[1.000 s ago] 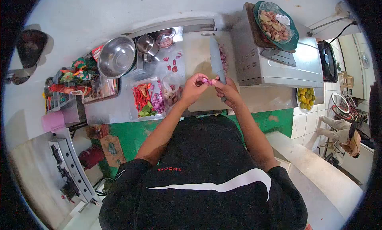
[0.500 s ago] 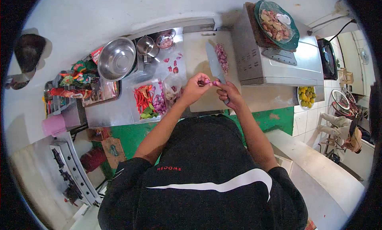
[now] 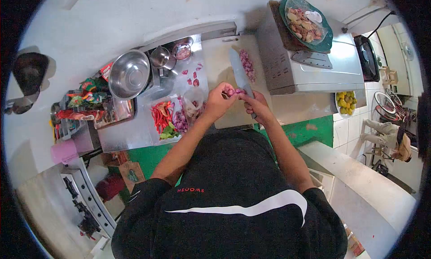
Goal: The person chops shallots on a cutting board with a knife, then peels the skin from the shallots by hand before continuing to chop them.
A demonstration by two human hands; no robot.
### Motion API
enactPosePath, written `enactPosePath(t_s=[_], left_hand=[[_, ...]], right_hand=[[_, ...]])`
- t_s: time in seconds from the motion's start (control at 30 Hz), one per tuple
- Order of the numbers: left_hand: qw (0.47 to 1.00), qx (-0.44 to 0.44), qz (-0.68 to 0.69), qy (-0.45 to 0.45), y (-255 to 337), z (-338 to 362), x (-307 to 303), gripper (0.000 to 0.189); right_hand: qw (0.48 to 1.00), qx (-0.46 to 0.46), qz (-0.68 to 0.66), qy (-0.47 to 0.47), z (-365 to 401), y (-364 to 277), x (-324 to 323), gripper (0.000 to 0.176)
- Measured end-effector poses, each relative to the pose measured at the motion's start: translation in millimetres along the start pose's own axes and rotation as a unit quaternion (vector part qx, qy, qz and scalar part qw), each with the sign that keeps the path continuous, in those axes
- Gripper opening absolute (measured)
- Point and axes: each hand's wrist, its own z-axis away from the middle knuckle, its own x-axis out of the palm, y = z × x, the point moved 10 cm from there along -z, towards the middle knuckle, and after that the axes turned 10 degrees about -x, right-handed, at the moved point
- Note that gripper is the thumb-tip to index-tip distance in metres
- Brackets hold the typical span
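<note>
My left hand (image 3: 219, 100) pinches a small purple shallot (image 3: 231, 92) above the cutting board. Wrapped round the handle of a large kitchen knife (image 3: 239, 73) is my right hand (image 3: 257, 107), its fingertips close to the shallot. The wide blade points away from me, over the white cutting board (image 3: 217, 64). Chopped shallot (image 3: 247, 64) lies in a strip along the board's right side. Left of the board, a clear tray holds red chillies (image 3: 161, 116), whole shallots (image 3: 180, 121) and green leaves (image 3: 168, 131). A clear plastic bag (image 3: 194, 102) sits beside it, partly behind my left forearm.
A steel bowl (image 3: 129, 74), a steel pot (image 3: 160, 57) and a small bowl (image 3: 182, 51) stand at the back left. A large metal appliance (image 3: 310, 75) borders the board on the right, with a green basket (image 3: 330, 39) on top. A person (image 3: 388, 140) is at far right.
Both hands stay together over the board, the knife still in my right hand. The shallot is turned slightly in my left fingers. The whole view has shifted a little.
</note>
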Motion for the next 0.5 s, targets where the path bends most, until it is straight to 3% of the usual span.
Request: enactPosePath(t_s=[0.5], left_hand=[[0.999,-0.011,0.037,-0.015,-16.8,-3.1,-0.8,0.015]], right_hand=[[0.998,-0.049,0.021,0.039,-4.1,-3.0,-6.1,0.021]])
